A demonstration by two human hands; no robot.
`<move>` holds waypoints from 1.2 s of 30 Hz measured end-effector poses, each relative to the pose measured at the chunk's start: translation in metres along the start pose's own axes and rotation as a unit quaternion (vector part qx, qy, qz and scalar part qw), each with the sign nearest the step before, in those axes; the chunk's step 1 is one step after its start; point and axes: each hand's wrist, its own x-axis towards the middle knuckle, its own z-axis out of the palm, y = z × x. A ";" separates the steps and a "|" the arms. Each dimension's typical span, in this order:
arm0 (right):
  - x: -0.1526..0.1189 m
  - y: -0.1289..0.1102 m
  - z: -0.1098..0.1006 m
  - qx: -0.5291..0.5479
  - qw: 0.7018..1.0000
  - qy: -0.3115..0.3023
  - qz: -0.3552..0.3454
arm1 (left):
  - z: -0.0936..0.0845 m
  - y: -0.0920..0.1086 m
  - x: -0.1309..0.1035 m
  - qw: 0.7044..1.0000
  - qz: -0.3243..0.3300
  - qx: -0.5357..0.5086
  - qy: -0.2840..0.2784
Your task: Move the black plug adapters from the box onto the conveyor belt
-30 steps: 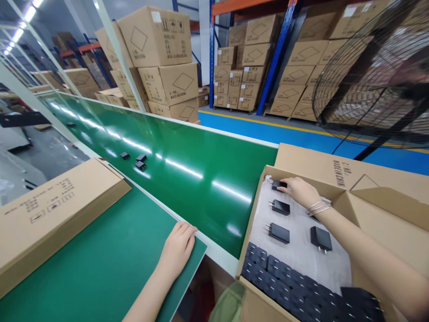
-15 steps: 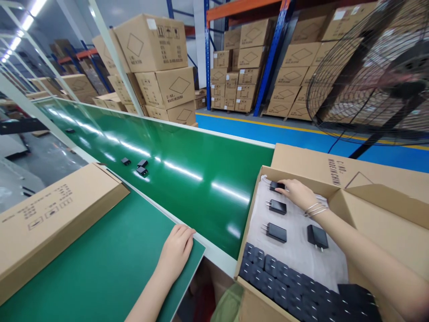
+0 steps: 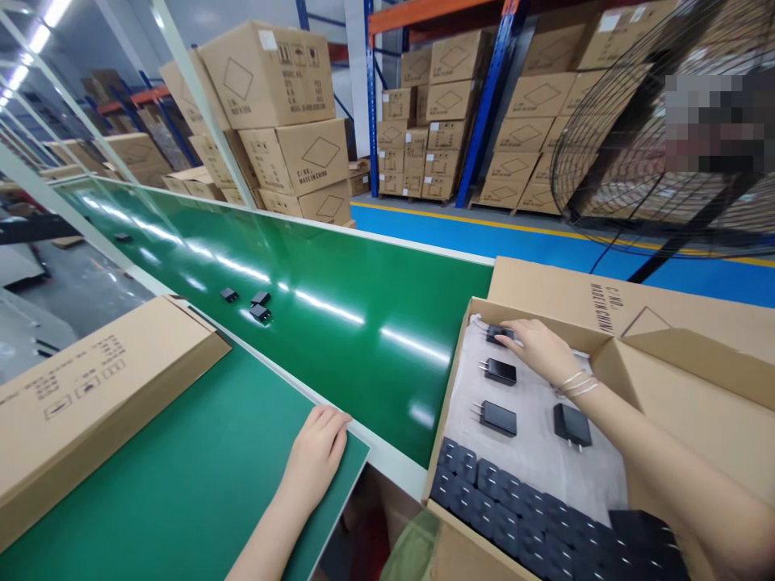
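Note:
My right hand [image 3: 536, 347] reaches into an open cardboard box [image 3: 451, 379], fingers closed on a black power adapter [image 3: 497, 333] near its far left corner. The adapter is partly covered by the fingers. Close by, on a pale sheet [image 3: 533, 436], lie a second adapter [image 3: 500, 371], a third adapter [image 3: 499, 419] and another adapter [image 3: 571, 425], their prongs showing. Packed rows of adapters [image 3: 508, 504] fill the near side, prongs up. My left hand [image 3: 320, 444] rests on the corner of a green tabletop [image 3: 242, 452], its fingers laid over the edge, holding nothing.
A green conveyor belt [image 3: 339, 347] runs from the far left to the box, carrying several loose adapters [image 3: 260, 311]. On the left of the tabletop lies a carton [image 3: 90, 387]. Stacked cartons [image 3: 294, 157] stand behind the belt. A large fan [image 3: 635, 153] stands at the right.
The loose adapters on the belt have shifted slightly toward me. Both hands stay almost where they were, the right one still on the adapter. The view has tilted a little.

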 end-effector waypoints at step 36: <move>-0.083 -0.070 -0.036 0.070 0.978 -0.171 -0.099 | 0.001 -0.001 0.000 1.000 0.005 0.000 0.002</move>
